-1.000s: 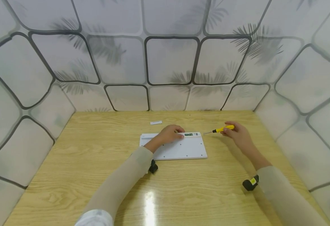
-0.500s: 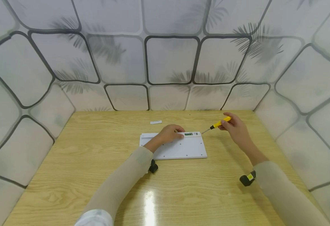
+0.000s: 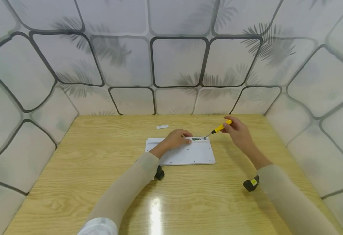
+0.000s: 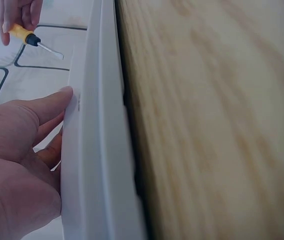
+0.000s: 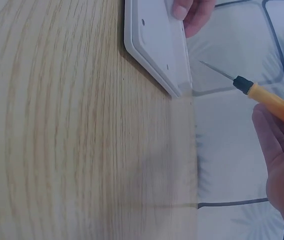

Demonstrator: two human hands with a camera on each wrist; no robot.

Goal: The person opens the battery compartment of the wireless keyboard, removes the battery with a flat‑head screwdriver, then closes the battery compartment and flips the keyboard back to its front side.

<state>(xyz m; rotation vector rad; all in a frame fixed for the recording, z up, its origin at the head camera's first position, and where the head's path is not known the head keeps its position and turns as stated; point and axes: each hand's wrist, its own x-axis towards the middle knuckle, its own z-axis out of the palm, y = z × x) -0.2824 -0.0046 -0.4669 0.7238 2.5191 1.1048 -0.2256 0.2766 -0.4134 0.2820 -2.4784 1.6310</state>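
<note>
A white keyboard [image 3: 189, 155] lies with its screwed underside up on the table. My left hand [image 3: 175, 139] grips its far edge, the thumb on top and the fingers behind, as the left wrist view [image 4: 22, 150] confirms. Just right of the thumb, an uncovered battery slot [image 3: 196, 139] shows something green inside. My right hand [image 3: 238, 132] holds a yellow-handled screwdriver [image 3: 222, 127] between thumb and fingers, its shaft slanting down to the left. In the head view the tip overlaps the slot's right end; in the right wrist view the screwdriver's [image 5: 242, 84] tip shows apart from the keyboard.
A small white strip [image 3: 162, 126], like a battery cover, lies behind the keyboard on the wooden table [image 3: 101, 182]. A patterned backdrop [image 3: 177, 62] rises at the table's far edge and on both sides. Black cameras [image 3: 250, 184] hang under both wrists.
My right hand has moved left and a little away from me, tilting the screwdriver more steeply, and its tip has come from beside the keyboard over its right end. The left hand stays put.
</note>
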